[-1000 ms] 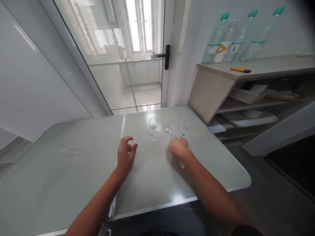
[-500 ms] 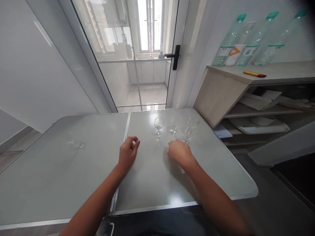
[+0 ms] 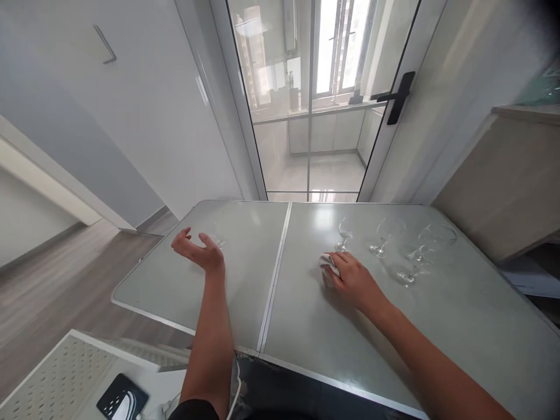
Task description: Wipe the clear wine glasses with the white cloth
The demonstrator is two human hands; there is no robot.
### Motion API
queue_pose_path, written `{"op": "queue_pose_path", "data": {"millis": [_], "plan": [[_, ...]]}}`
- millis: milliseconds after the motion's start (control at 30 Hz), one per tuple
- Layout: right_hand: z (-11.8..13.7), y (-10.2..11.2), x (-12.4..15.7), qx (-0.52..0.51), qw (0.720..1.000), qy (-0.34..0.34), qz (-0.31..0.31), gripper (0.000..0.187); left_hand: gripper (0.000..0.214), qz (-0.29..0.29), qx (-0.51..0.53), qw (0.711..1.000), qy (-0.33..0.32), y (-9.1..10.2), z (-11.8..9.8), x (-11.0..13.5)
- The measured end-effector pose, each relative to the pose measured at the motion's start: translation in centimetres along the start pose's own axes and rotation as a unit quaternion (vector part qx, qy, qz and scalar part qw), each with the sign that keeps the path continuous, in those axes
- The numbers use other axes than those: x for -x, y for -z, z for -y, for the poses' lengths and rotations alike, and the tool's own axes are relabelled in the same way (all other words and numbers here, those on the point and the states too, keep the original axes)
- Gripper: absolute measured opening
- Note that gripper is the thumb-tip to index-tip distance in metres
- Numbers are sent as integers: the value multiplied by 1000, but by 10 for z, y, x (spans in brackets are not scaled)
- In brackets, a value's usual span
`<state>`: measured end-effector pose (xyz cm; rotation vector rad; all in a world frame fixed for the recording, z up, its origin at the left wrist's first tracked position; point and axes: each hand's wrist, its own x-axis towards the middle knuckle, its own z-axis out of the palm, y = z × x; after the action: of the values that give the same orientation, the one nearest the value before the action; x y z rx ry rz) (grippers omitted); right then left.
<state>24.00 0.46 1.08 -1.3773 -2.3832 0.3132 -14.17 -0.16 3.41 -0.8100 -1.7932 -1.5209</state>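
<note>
My left hand point(image 3: 199, 251) is over the left half of the table, fingers curved and apart, with nothing visible in it. Right behind it, partly covered, is a clear stemmed glass point(image 3: 218, 241); whether the hand touches it I cannot tell. My right hand point(image 3: 353, 279) grips a crumpled white cloth or tissue point(image 3: 327, 263) low over the right half. Just beyond that hand stands a stemmed glass point(image 3: 343, 238). Farther right are several more clear glasses, including one stemmed glass point(image 3: 378, 249) and another nearer one point(image 3: 406, 279).
The pale table point(image 3: 306, 326) has a light seam point(image 3: 275, 280) down its middle. Behind it is a glass door point(image 3: 326, 151) with a black handle point(image 3: 397, 98). A wooden shelf unit point(image 3: 503, 181) borders the right. At lower left, a dark phone-like object point(image 3: 119, 396) lies on a white surface.
The view has turned left. My left hand has moved left to the lone glass and its fingers have spread. My right hand has moved left, away from the nearer glasses, and the white cloth now shows.
</note>
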Motion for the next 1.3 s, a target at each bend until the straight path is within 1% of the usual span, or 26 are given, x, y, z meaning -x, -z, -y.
{"op": "queue_pose_path", "data": {"millis": [67, 133, 200, 267, 300, 367, 433, 533, 567, 633, 733, 800, 833, 867, 900, 933, 1000, 1067, 1100, 1133, 1167, 1233, 1300], "plan": [[4, 1, 0, -32, 994, 40, -92, 34, 34, 23, -36, 997, 62, -3, 6, -2], [5, 1, 0, -41, 990, 28, -131, 38, 42, 63, -55, 990, 111, -10, 11, -1], [3, -2, 1, -57, 991, -9, -122, 42, 59, 111, -70, 982, 137, -19, 20, 2], [0, -5, 1, -81, 991, -49, -94, 45, 82, 154, -85, 973, 150, -28, 33, 5], [-2, -7, 1, -92, 990, -63, -82, 46, 89, 172, -88, 968, 158, -31, 40, 6], [-4, -9, 1, -125, 986, -83, -72, 48, 90, 204, -73, 960, 175, -36, 52, 9], [-7, -11, 0, -180, 974, -105, -85, 51, 80, 229, -44, 955, 183, -39, 62, 12], [-11, -18, -4, -275, 946, -142, -101, 53, 61, 248, -6, 954, 171, -43, 66, 17], [-13, -21, -5, -306, 935, -150, -95, 53, 55, 249, 3, 955, 164, -43, 65, 18], [-17, -26, -8, -380, 908, -163, -61, 51, 48, 250, 21, 956, 150, -44, 60, 20], [-18, -30, -11, -506, 840, -197, -8, 48, 52, 256, 56, 957, 121, -44, 43, 23], [-16, -29, -11, -560, 797, -227, 12, 45, 57, 283, 113, 947, 102, -43, 25, 29], [-14, -28, -11, -577, 779, -243, 19, 43, 60, 305, 154, 934, 103, -42, 15, 34], [-12, -26, -10, -593, 763, -255, 27, 40, 62, 329, 201, 915, 117, -41, 3, 40], [-10, -25, -10, -609, 747, -263, 36, 38, 64, 350, 253, 891, 144, -40, -9, 46], [-9, -23, -10, -625, 733, -265, 43, 36, 63, 377, 312, 853, 181, -38, -21, 54], [-7, -19, -10, -649, 714, -260, 42, 31, 59, 430, 415, 757, 266, -33, -44, 69], [-6, -15, -10, -655, 714, -247, 19, 30, 54, 483, 468, 665, 325, -26, -64, 82], [-5, -14, -10, -653, 719, -240, 1, 30, 52, 508, 480, 629, 340, -22, -72, 88], [-5, -13, -10, -649, 724, -232, -21, 31, 50, 534, 485, 600, 346, -19, -79, 93], [-5, -12, -11, -646, 728, -223, -52, 31, 50, 557, 484, 578, 348, -15, -84, 96], [-6, -12, -12, -640, 729, -206, -129, 32, 53, 602, 477, 540, 345, -10, -91, 103], [-8, -12, -12, -621, 730, -194, -210, 34, 57, 631, 471, 510, 346, -8, -95, 107]]}}
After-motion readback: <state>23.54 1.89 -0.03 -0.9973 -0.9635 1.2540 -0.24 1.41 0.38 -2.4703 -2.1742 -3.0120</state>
